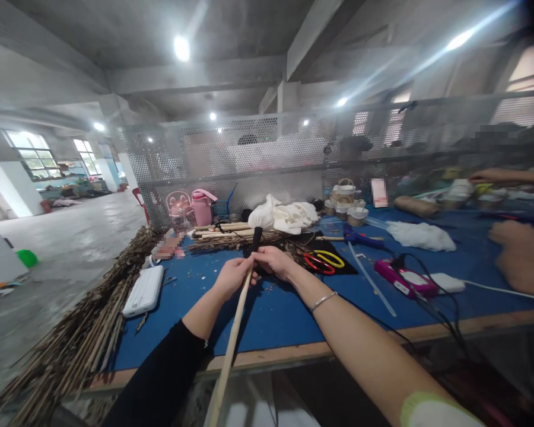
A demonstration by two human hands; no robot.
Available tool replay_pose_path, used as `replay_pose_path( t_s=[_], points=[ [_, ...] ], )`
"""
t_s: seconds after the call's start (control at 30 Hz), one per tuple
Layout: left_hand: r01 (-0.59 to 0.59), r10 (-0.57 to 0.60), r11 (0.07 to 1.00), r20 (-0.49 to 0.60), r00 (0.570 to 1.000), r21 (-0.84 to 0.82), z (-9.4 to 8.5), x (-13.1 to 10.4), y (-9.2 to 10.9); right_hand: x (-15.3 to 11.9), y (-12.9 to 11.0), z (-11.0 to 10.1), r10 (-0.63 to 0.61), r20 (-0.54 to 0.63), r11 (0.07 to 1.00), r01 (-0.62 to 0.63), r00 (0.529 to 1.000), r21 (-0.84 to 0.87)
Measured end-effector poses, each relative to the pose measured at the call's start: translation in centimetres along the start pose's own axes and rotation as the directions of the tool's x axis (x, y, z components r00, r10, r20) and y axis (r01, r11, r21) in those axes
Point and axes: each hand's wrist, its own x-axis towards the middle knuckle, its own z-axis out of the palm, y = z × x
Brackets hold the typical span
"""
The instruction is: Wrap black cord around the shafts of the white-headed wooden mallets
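Both my hands meet near the middle of the blue table around a long pale wooden stick (pixel 234 338). My left hand (pixel 232 277) has its fingers closed on the stick close to its far end. Beside it, my right hand (pixel 273 261) pinches at the same spot, where a black wrapped section (pixel 257 238) begins. Beyond that black part is a round bundle of white cloth (pixel 261 218), seemingly at the stick's tip. The near end of the stick runs down toward me past the table edge.
Dry twigs (pixel 115 296) are heaped along the left edge beside a white power bank (pixel 143 290). Scissors with red and yellow handles (pixel 324 261) lie right of my hands, near a blue glue gun (pixel 360 237) and a magenta device (pixel 404 279). Another person's arm (pixel 511 176) reaches in at right.
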Motion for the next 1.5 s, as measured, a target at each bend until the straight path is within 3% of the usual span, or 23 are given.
replay_pose_path(
  t_s=[0.13,0.3,0.5,0.7,0.8,0.93,1.03,1.2,1.37,1.5],
  points=[
    [-0.143,0.222,0.908,-0.163,0.961,0.394,-0.5,-0.1,-0.1,0.0,0.0,0.4,0.016,-0.032,0.999,-0.017,0.999,-0.029],
    [-0.141,0.295,0.838,-0.219,0.93,0.528,-0.3,-0.2,0.0,0.0,0.2,0.5,0.006,-0.015,0.996,-0.007,1.0,-0.086],
    [-0.159,0.271,0.913,-0.266,0.925,0.376,0.0,-0.1,0.1,0.1,0.1,0.6,-0.022,-0.022,0.999,0.023,1.0,0.035],
    [-0.039,0.035,0.998,-0.084,0.996,-0.057,0.5,0.1,-0.2,0.2,0.4,0.0,-0.018,0.018,0.999,0.017,1.0,0.051],
    [-0.039,0.041,0.999,-0.068,0.997,0.038,0.2,0.0,-0.2,0.2,0.6,-0.1,-0.003,-0.013,1.0,0.003,1.0,0.006],
    [-0.154,0.261,0.891,-0.203,0.944,0.428,-0.5,-0.2,-0.1,0.2,0.4,0.1,0.008,-0.026,0.999,-0.008,1.0,-0.032],
    [-0.133,0.257,0.863,-0.196,0.946,0.487,-0.8,-0.2,-0.1,0.1,0.3,0.2,0.006,0.01,0.997,-0.005,1.0,-0.071],
    [-0.13,0.205,0.903,-0.144,0.968,0.41,-0.9,-0.1,-0.1,0.1,0.3,0.3,-0.015,-0.022,0.995,0.013,1.0,-0.102],
    [-0.086,0.096,0.99,-0.086,0.992,0.115,-0.7,-0.2,0.3,0.0,0.0,0.6,0.009,-0.023,1.0,-0.009,1.0,0.013],
    [-0.038,0.039,0.997,0.016,0.999,-0.07,-0.5,-0.1,0.2,-0.1,0.0,0.3,-0.016,0.026,0.998,0.014,1.0,0.063]
  ],
)
